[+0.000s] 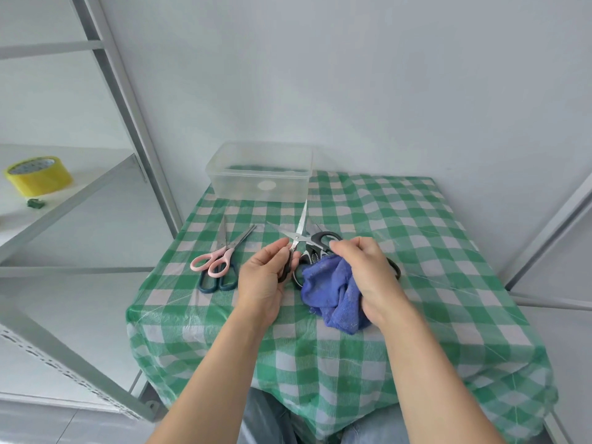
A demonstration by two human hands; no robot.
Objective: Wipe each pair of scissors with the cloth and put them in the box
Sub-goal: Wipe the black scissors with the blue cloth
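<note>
Over the worktop (416, 251), the left grip (266, 277) holds open scissors (297, 237); the right grip (368, 270) holds the blue cloth (333, 290).

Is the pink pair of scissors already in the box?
No, the pink scissors lie on the tablecloth, outside the clear box.

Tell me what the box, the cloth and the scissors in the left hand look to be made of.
The box: clear, faintly frosted plastic; you can see through its walls. The cloth: blue, soft fuzzy weave, probably microfibre or terry; it crumples in folds. The scissors in the left hand: shiny blades, likely steel; black handles, probably plastic.
</note>
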